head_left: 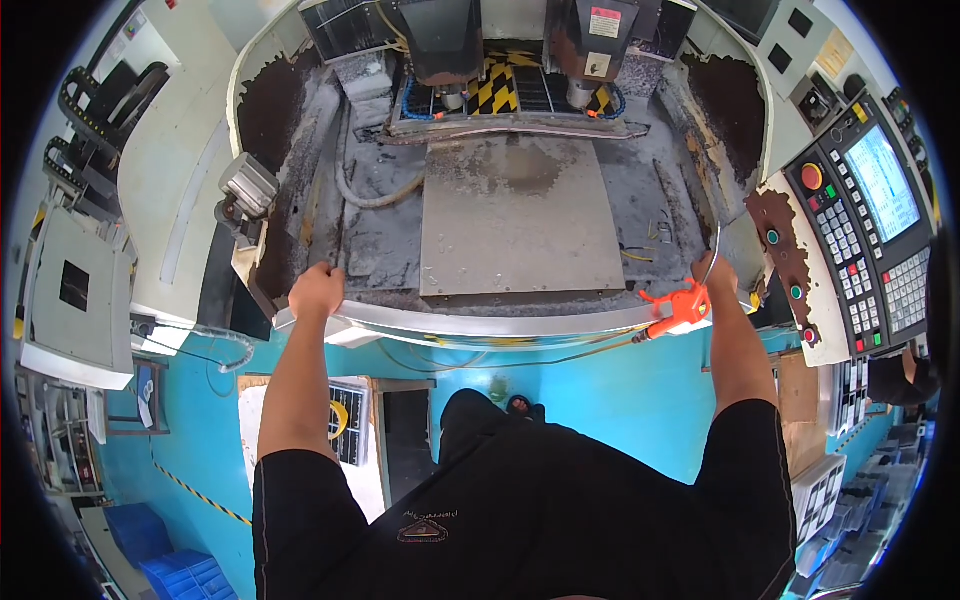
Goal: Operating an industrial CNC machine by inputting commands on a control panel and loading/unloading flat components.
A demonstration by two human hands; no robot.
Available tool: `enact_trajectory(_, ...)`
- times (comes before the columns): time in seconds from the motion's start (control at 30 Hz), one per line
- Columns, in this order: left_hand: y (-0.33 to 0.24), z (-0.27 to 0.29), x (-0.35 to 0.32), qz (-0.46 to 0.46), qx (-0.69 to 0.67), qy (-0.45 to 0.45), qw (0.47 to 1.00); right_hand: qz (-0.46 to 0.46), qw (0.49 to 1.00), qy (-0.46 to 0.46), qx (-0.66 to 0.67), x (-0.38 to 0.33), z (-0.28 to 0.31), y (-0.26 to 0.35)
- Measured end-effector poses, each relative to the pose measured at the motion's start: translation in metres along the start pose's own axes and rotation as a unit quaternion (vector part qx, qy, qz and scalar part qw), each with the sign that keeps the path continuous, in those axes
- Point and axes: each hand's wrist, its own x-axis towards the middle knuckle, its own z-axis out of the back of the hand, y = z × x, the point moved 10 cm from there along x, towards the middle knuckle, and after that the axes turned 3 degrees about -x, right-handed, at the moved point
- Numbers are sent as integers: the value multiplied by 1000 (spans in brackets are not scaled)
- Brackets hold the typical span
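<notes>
My left hand [317, 289] is closed over the left part of the front edge [440, 318] of a large machine's work bay. On the right, my right hand [718, 272] is closed at the same edge, its fingers partly hidden. An orange air blow gun [682, 308] rests against the edge beside it. The gun's thin bent nozzle crosses in front of my right hand, while its handle lies outside my fingers. Between my hands, inside the bay, lies a flat grey metal plate [520, 225] with wet patches.
Two spindle heads [437, 45] hang over the back of the bay. A grey hose [385, 200] curves left of the plate. A control panel [870, 220] stands at the right. Below the edge, an air hose [560, 357] trails; a small table [256, 410] holds a yellow tape roll [339, 420].
</notes>
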Motion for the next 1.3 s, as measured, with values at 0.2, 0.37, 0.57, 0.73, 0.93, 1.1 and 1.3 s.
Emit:
enact_trajectory(0.2, -1, 0, -1, -1, 0, 0, 1000, 1, 1000, 6, -6, -2, 0, 0)
enact_trajectory(0.37, 0, -1, 1, 0, -1, -2, 1000, 1, 1000, 7, -10, -1, 1, 1)
enact_trajectory(0.57, 1, -2, 2, -8, -12, -11, 1000, 3, 1000, 7, -14, -1, 0, 1)
enact_trajectory(0.73, 3, -3, 3, -6, -7, -10, 1000, 2, 1000, 8, -9, -1, 0, 2)
enact_trajectory(0.93, -1, -2, 2, -6, -5, -7, 1000, -4, 1000, 5, -6, 1, -1, -2)
enact_trajectory(1.1, 0, -2, 2, -5, -3, -4, 1000, 1, 1000, 4, -1, -2, 0, 0)
enact_trajectory(1.3, 0, -2, 1, -5, -4, -4, 1000, -1, 1000, -1, 0, -1, 0, -1)
